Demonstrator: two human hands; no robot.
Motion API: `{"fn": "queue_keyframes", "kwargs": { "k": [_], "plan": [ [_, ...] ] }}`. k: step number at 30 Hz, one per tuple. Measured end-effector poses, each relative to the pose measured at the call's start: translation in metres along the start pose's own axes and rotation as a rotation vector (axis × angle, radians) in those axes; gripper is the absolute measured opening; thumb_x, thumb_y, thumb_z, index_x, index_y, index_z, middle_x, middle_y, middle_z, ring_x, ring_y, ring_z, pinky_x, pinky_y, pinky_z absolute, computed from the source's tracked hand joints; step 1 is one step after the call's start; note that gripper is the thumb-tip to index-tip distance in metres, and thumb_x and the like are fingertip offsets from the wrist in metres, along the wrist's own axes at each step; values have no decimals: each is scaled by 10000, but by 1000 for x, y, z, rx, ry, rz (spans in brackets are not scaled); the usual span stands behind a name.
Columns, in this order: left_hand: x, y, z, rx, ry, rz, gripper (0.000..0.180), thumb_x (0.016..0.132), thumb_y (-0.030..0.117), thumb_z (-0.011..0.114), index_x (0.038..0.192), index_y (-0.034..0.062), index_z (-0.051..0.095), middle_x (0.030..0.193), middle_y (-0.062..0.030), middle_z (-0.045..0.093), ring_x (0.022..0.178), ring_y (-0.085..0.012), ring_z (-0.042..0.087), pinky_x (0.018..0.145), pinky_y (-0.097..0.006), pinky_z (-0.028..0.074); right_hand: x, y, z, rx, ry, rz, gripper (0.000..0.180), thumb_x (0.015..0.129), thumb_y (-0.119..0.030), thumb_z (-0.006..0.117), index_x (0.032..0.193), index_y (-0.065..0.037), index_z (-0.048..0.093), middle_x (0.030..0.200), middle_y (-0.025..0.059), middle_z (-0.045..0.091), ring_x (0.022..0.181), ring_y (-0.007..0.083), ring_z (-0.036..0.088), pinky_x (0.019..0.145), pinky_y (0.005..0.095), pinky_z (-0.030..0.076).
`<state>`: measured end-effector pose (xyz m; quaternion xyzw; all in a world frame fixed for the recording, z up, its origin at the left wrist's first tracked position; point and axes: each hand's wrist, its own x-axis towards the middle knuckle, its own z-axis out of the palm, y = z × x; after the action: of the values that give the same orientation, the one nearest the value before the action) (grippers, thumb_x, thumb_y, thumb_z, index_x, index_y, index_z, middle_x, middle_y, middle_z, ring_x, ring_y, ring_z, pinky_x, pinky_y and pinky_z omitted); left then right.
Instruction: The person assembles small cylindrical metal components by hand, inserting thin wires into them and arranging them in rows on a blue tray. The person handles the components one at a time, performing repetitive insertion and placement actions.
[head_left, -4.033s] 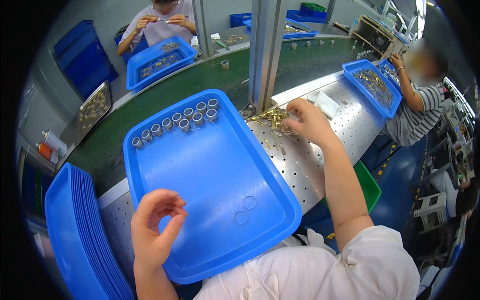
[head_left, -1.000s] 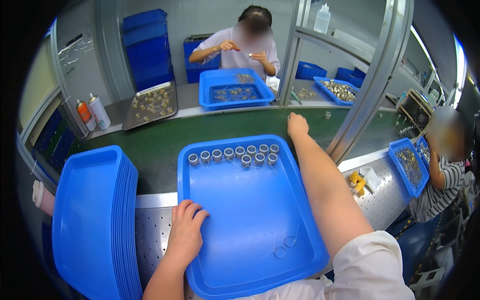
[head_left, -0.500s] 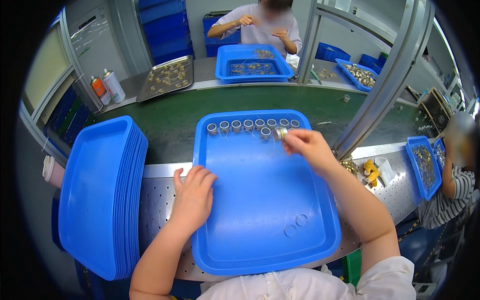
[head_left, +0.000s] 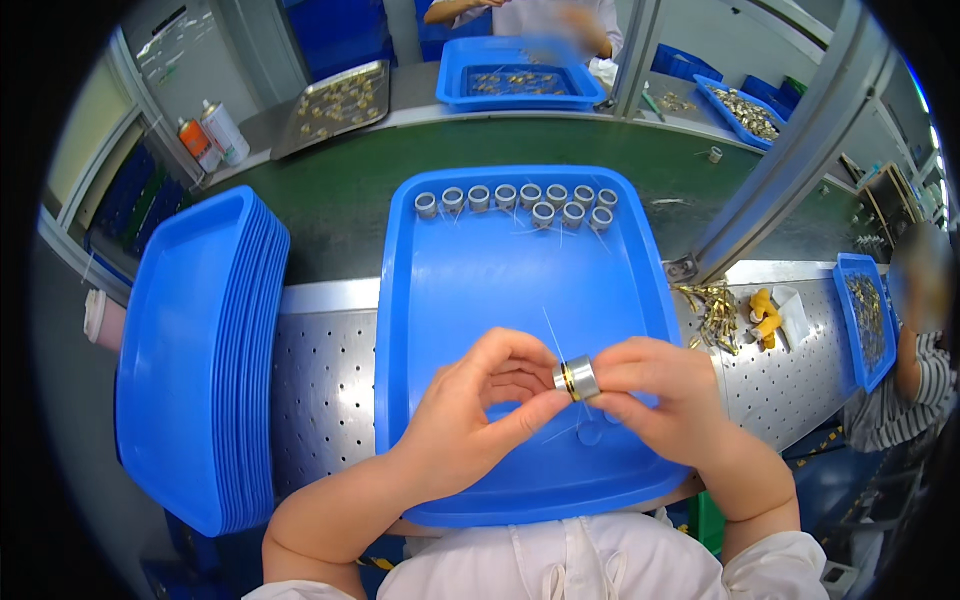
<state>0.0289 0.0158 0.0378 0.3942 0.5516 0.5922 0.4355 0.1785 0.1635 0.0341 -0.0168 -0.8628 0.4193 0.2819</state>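
Both the left hand [head_left: 470, 415] and right hand [head_left: 665, 400] pinch one small metal ring [head_left: 576, 379] between fingertips, above the blue tray [head_left: 470, 290].

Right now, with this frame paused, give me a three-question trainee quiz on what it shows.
1. True or false: both hands hold one small metal ring together above the blue tray.
2. Where do the finished rings stand in the tray? A) along the far edge B) along the near edge C) in the left corner only
3. What lies on the person's left, beside the tray?

Key:
1. True: the left hand and right hand pinch the silver ring with a dark and gold band between their fingertips.
2. A, in two short rows.
3. A stack of blue trays, nested and tilted on edge.
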Motion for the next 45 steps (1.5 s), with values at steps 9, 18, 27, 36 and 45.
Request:
{"fn": "queue_keyframes", "kwargs": {
  "k": [9,18,27,36,45],
  "plan": [
    [-10,-15,-5,-77,-47,-24,310,811,-41,646,1077,-8,489,1060,-119,569,980,-179,600,888,-322,489,-8,7,15,117,-57,67,253,683,16,740,920,-35,668,861,107,667,727,222,651,598,287,518],
    [-8,-27,-2,-259,-52,-74,280,832,-48,605,1088,1,504,1117,-108,519,1034,-172,547,895,-313,454,-11,12,19,-33,24,-91,257,659,-19,760,899,-48,671,848,77,626,679,199,606,545,282,482],
    [-9,-28,-5,-348,-90,-85,72,802,-57,625,858,-14,611,1100,-87,510,937,-120,519,802,-248,444,-12,8,21,-53,0,-124,230,664,-13,746,875,-46,661,846,80,608,670,204,592,546,282,473],
    [-10,-30,-2,-294,-56,-62,65,790,-53,641,828,-11,610,1086,-83,514,884,-101,516,739,-229,443,-15,9,22,-50,-5,-114,218,665,-12,745,864,-43,661,843,81,605,663,203,590,538,283,468],
    [-8,-27,-3,-351,-65,-106,57,799,-47,636,838,-9,617,1092,-78,513,878,-96,515,740,-227,443,-14,9,22,17,10,-85,218,677,5,740,880,-35,672,847,87,609,649,188,582,523,264,454]
  ]
}}
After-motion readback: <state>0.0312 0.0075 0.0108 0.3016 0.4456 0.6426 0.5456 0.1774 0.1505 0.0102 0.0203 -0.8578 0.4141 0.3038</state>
